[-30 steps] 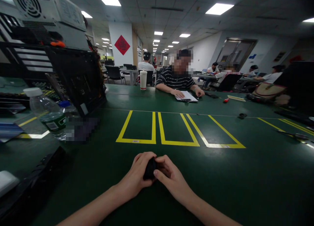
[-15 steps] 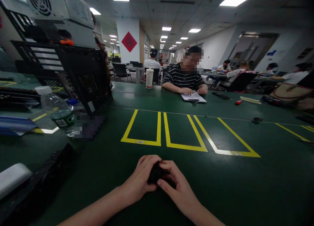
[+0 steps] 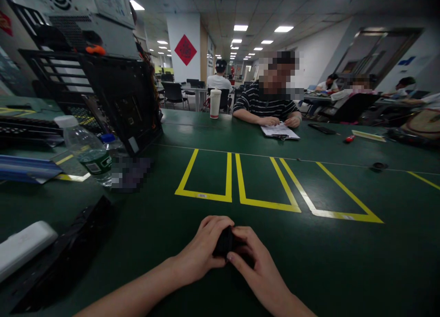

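A small black object (image 3: pixel 223 242) is between my two hands, low over the near part of the green table. Its kind cannot be told, since fingers cover most of it; the visible part looks rounded and dark. My left hand (image 3: pixel 206 243) wraps round it from the left, fingers over the top and thumb below. From the other side my right hand (image 3: pixel 252 253) is closed on it, with the fingertips and thumb at its right edge.
Yellow tape outlines (image 3: pixel 202 195) mark the green table (image 3: pixel 330 266) ahead. Left stand a computer case (image 3: pixel 120 101), a water bottle (image 3: pixel 91 152), a long black part (image 3: pixel 68 257) and a white object (image 3: pixel 25 246). Across sits a person (image 3: pixel 266 101) with a clipboard (image 3: pixel 280 130), near a white cup (image 3: pixel 215 103).
The head view has turned slightly left, so the scene sits further right in the picture. Both hands keep nearly the same grip on the black object.
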{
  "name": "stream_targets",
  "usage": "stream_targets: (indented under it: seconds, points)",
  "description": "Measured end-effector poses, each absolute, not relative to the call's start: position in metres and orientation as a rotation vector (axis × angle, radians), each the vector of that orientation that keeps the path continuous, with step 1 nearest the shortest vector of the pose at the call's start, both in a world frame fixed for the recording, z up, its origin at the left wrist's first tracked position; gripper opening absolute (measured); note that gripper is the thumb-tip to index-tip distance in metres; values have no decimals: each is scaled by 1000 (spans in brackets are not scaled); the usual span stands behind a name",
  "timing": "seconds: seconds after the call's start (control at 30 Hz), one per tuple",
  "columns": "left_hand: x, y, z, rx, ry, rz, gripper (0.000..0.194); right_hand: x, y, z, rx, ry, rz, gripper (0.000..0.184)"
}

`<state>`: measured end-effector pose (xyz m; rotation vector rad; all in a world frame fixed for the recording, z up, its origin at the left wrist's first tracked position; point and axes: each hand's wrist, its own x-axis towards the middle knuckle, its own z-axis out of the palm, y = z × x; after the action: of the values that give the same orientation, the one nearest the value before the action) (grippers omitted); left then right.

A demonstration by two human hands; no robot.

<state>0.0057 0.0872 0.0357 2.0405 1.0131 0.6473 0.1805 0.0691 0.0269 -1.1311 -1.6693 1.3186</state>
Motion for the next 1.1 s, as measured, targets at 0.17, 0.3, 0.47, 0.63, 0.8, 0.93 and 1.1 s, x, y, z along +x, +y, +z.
stream_targets:
  seconds: [0.17, 0.3, 0.47, 0.63, 0.8, 0.93, 1.1]
  points:
    - [6, 88, 34, 2042, 1020, 635, 65, 180, 71, 26, -1143, -1628, 1317, 16]
    - [6, 88, 34, 2039, 1009, 591, 63, 180, 72, 27, -1173, -1567, 1380, 26]
    - [7, 89, 29, 2069, 1026, 618, 67, 181, 70, 25, -1114, -1619, 1322, 28]
    - [8, 90, 21, 2084, 1047, 645, 67, 183, 73, 23, -1084, -1609, 1361, 20]
    - [8, 90, 20, 2055, 1057, 657, 66, 181, 76, 28, -1167, -1609, 1379, 21]
    - [8, 90, 20, 2055, 1054, 646, 66, 181, 75, 34, -1165, -1677, 1383, 23]
    - [5, 88, 28, 2052, 1032, 603, 65, 184, 73, 32, -1073, -1761, 1282, 24]
